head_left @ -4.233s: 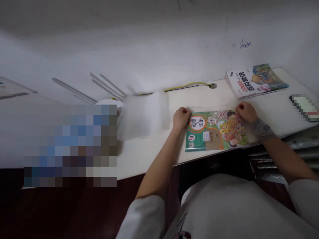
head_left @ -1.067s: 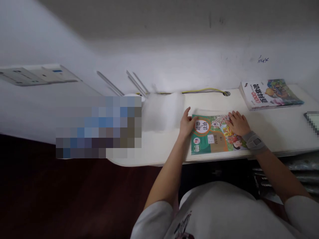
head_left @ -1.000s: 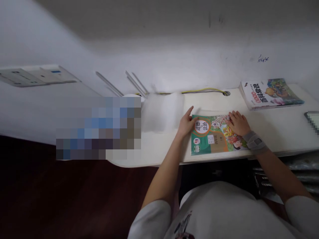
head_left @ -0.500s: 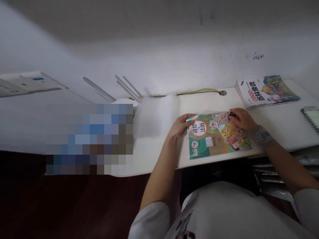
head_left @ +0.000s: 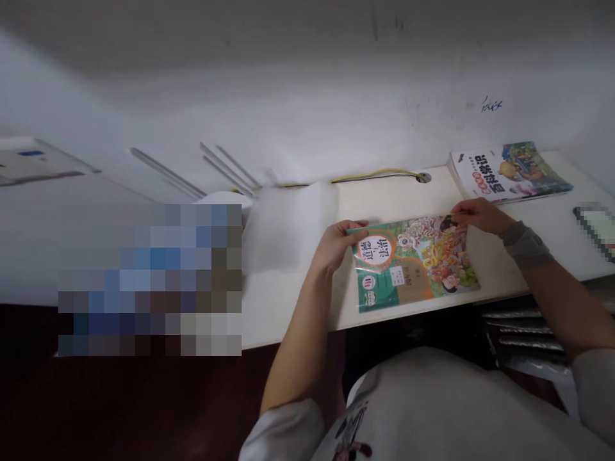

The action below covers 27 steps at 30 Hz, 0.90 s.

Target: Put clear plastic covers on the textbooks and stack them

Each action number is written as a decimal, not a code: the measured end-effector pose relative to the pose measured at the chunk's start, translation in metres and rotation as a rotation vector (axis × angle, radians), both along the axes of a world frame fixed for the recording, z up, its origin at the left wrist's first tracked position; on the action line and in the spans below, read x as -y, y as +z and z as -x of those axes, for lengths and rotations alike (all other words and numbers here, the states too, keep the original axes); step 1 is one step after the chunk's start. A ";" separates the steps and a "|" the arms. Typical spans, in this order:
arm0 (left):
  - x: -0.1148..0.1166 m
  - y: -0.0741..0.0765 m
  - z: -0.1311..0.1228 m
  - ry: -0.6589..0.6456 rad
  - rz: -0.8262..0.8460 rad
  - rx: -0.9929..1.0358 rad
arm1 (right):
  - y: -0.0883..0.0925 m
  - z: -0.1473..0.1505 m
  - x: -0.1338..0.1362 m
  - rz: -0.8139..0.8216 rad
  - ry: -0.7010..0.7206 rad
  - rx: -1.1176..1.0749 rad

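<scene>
A textbook (head_left: 410, 266) with a green, orange and brown cover and lion-dance artwork lies face up, turned sideways, over the desk's front part. My left hand (head_left: 340, 242) is closed on its upper left corner, thumb on the cover and fingers behind. At the upper right corner, my right hand (head_left: 483, 216) pinches the book's edge between thumb and fingers. The cover looks glossy. A grey wristband sits on my right wrist.
A pile of illustrated books (head_left: 512, 171) rests at the back right of the white desk (head_left: 283, 307). A dark-edged device (head_left: 596, 227), partly blurred out, lies at far right. Pale sheets (head_left: 291, 224) are left of the textbook. A yellow cable (head_left: 375, 175) runs along the wall.
My right hand has slid outward from the top of the cover to the upper right corner, uncovering more artwork. My left hand keeps its grip. The whole view has shifted slightly.
</scene>
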<state>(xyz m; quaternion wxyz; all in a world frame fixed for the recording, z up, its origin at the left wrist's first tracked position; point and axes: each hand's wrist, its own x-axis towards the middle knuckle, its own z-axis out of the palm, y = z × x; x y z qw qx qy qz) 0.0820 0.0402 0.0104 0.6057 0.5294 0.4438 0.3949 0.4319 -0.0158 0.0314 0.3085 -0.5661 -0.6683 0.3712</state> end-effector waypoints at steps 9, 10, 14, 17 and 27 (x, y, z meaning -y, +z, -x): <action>-0.009 -0.018 -0.011 0.140 -0.033 -0.407 | -0.035 0.011 -0.015 0.041 -0.314 0.040; -0.011 -0.019 -0.012 0.151 -0.085 -0.549 | -0.039 0.013 -0.017 0.018 -0.329 0.147; -0.013 -0.013 -0.016 0.092 -0.182 -1.060 | -0.046 0.021 -0.017 -0.022 -0.404 0.578; -0.009 -0.007 -0.019 0.053 -0.200 -1.245 | -0.045 0.028 -0.012 -0.056 -0.481 0.837; -0.015 -0.006 -0.030 -0.112 -0.380 -1.222 | -0.063 0.039 0.008 -0.397 -0.041 0.790</action>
